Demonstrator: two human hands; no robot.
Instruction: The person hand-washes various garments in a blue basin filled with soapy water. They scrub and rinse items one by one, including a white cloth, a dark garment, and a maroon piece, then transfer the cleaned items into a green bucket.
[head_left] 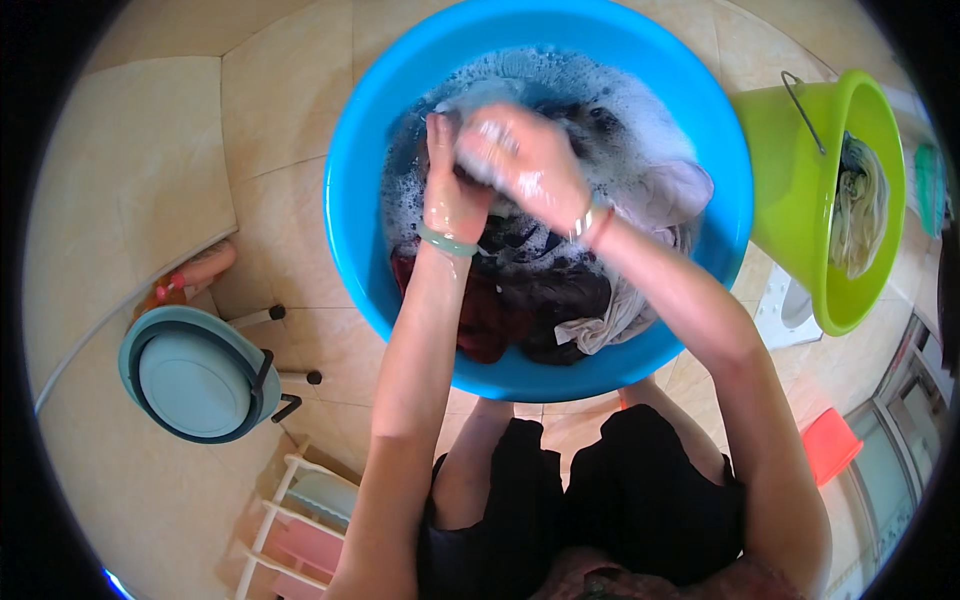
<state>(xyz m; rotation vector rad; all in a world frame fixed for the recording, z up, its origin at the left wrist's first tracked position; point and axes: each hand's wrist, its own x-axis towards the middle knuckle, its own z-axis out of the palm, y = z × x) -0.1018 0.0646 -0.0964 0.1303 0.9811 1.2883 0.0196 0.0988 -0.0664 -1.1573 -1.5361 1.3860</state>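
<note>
Evidently, both hands are meeting over the blue basin (342, 215), just above its foamy water (520, 65). The left hand (453, 195) is pointing its fingers away from the person, and a pale green bangle (447, 242) is circling its wrist. The right hand (533, 165) is angling in from the other side, its fingers curling toward the left palm and blurring. Dark cloth (468, 178) is showing between them, against both; whether either hand is gripping it fully, I cannot tell. Nearer the person, dark laundry (570, 300) is lying wet in the basin, with a maroon piece (484, 312) lying at its left and a pale garment (678, 192) bulging at the basin's right. Just beside the basin, a lime-green bucket (785, 185) is holding light-coloured cloth (860, 220). Well off to the left, a round pale blue tub (195, 385) is standing near a white-framed rack (272, 507).
</note>
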